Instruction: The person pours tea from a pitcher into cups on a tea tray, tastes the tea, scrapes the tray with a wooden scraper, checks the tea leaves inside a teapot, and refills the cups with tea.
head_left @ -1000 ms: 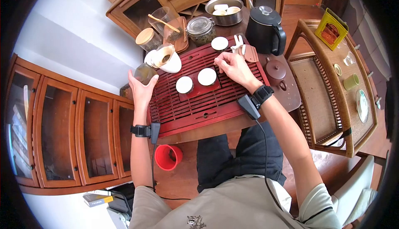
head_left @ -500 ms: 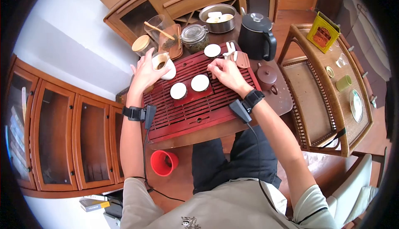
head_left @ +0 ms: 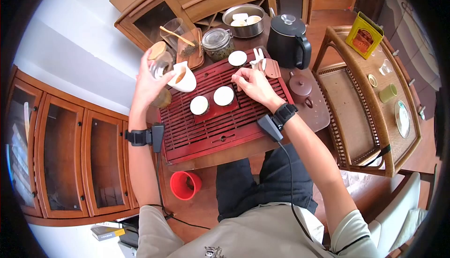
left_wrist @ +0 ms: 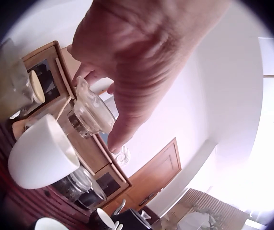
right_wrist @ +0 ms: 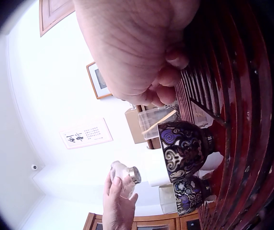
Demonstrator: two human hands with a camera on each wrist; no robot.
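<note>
Points left forearm (head_left: 144, 176) almost straight ahead, slants right forearm (head_left: 307, 150) inward towards the midline. Grips with left hand (head_left: 147, 81), with thumb opposed to fingers across a wide span. Holds right hand (head_left: 255, 84) palm down, with fingers loosely curled towards the palm. Places the 2 hands well apart

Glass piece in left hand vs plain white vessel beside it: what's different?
The glass piece is transparent; the white vessel is opaque. The glass piece has a metal ring; no metal shows on the white vessel. The left hand holds the glass piece; no hand holds the white vessel.
</note>
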